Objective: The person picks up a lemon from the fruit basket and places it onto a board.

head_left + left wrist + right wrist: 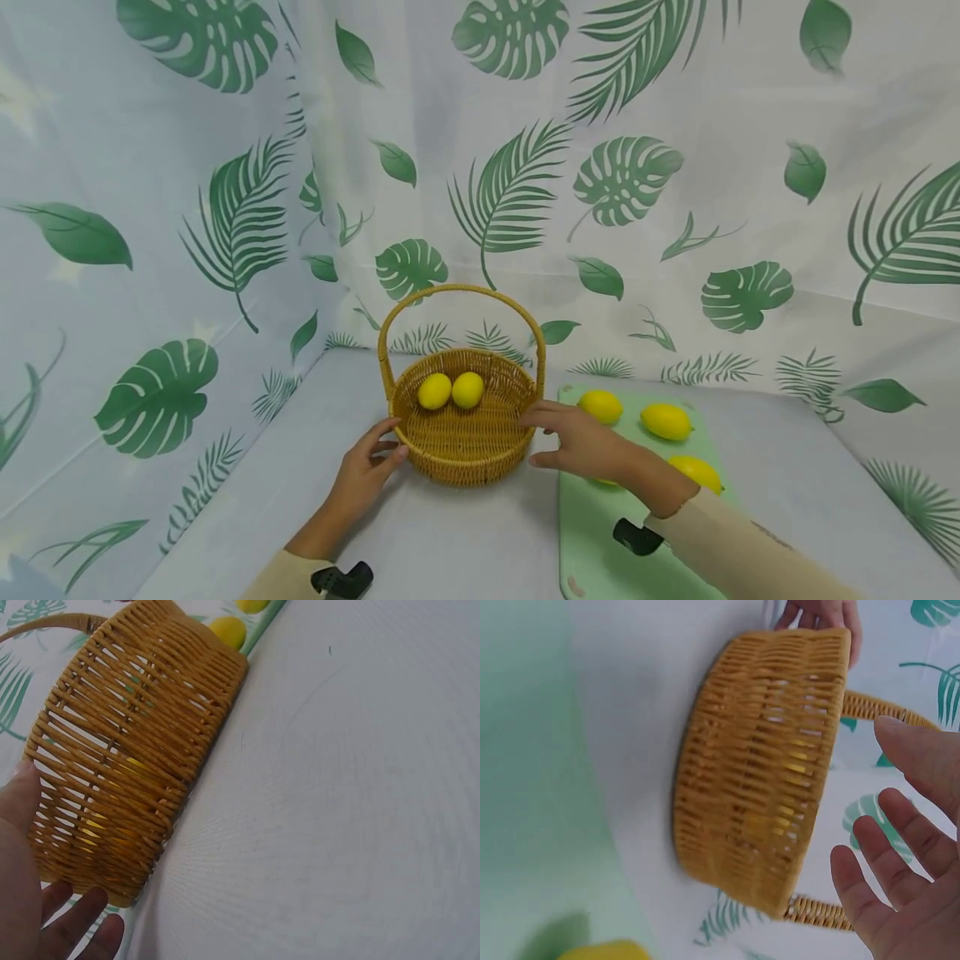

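A round wicker basket (468,473) with a tall arched handle stands on the table, two lemons (434,391) lying inside it at the back left. My left hand (362,473) is at the basket's left side, its thumb and fingers lightly touching the outer wall near the rim. In the left wrist view its fingers (91,906) look relaxed beside the wickerwork. My right hand (581,437) hovers by the basket's right rim with spread fingers and nothing in it. In the right wrist view a gap shows between that hand and the basket wall (757,772).
Right of the basket lies a pale green cutting board (592,542) bearing several lemons (667,422), one partly covered by my right hand. White cloth (465,550) covers the table. Leaf-printed curtains (517,317) close off the back and sides.
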`<state>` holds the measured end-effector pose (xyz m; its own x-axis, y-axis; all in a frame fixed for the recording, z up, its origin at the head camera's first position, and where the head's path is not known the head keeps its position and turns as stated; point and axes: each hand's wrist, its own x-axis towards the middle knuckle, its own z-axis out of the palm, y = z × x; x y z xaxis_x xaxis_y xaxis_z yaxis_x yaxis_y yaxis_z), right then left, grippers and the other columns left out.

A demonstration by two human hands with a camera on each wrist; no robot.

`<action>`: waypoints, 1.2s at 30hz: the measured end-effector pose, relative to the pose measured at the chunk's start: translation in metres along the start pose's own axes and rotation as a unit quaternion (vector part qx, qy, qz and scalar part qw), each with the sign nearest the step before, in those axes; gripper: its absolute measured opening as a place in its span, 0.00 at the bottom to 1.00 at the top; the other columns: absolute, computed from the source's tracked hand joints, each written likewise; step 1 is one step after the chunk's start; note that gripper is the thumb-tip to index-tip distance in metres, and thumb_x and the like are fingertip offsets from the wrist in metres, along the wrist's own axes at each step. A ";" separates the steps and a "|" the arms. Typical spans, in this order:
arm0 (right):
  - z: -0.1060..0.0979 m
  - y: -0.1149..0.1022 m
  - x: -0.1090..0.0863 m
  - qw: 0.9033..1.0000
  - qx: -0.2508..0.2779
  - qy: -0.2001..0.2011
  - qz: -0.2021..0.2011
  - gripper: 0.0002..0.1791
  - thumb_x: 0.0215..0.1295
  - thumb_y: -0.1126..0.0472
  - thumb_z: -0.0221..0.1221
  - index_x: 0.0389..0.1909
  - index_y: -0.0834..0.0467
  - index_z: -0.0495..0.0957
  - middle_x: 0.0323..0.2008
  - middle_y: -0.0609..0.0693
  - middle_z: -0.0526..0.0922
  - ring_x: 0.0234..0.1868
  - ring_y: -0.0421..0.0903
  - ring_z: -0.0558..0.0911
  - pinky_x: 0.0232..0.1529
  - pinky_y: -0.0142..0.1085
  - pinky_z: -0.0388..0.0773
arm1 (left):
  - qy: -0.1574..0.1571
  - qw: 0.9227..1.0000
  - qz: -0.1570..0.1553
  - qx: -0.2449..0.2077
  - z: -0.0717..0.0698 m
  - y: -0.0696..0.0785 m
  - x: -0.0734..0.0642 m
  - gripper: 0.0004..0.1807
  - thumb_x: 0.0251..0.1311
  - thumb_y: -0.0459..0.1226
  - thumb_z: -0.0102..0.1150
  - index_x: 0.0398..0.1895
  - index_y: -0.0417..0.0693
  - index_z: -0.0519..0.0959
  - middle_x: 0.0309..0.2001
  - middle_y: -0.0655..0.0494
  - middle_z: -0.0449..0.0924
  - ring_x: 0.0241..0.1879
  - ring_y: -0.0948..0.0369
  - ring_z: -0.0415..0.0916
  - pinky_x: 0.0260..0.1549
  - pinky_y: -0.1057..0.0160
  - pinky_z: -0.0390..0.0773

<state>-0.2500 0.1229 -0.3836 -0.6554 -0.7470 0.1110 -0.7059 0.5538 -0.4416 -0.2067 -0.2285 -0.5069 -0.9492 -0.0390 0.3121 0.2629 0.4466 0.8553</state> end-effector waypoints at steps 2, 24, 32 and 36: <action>0.002 -0.002 0.004 1.000 0.000 0.001 -0.006 0.25 0.61 0.55 0.67 0.60 0.50 0.76 0.56 0.41 0.74 0.56 0.46 0.75 0.53 0.42 0.76 | -0.001 1.000 0.004 -0.001 0.001 0.000 0.000 0.32 0.63 0.51 0.61 0.68 0.51 0.69 0.66 0.55 0.69 0.53 0.56 0.76 0.48 0.53 0.77; 0.020 -0.030 0.053 0.998 -0.031 -0.024 -0.053 0.25 0.64 0.57 0.65 0.62 0.50 0.75 0.59 0.42 0.74 0.59 0.42 0.71 0.60 0.39 0.70 | -0.001 1.000 0.010 0.008 -0.001 0.001 0.001 0.31 0.63 0.48 0.62 0.67 0.49 0.70 0.65 0.54 0.70 0.52 0.55 0.77 0.47 0.55 0.78; 0.018 -0.037 0.074 0.996 -0.062 -0.036 -0.052 0.23 0.66 0.57 0.62 0.62 0.52 0.75 0.58 0.44 0.74 0.58 0.42 0.72 0.60 0.39 0.69 | -0.003 1.000 0.022 0.003 -0.002 0.002 0.003 0.31 0.64 0.47 0.62 0.68 0.49 0.69 0.65 0.53 0.70 0.52 0.56 0.77 0.46 0.57 0.79; 0.013 -0.044 0.083 0.995 -0.080 -0.031 -0.056 0.22 0.67 0.57 0.62 0.61 0.51 0.75 0.57 0.42 0.74 0.58 0.41 0.72 0.61 0.38 0.69 | -0.004 1.000 0.011 0.002 -0.002 0.002 0.001 0.31 0.64 0.47 0.62 0.68 0.50 0.69 0.65 0.51 0.69 0.52 0.56 0.77 0.46 0.57 0.78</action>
<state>-0.2701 0.0313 -0.3667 -0.5556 -0.8262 0.0935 -0.8105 0.5130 -0.2825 -0.2066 -0.2293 -0.5039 -0.9447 -0.0230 0.3271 0.2821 0.4513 0.8466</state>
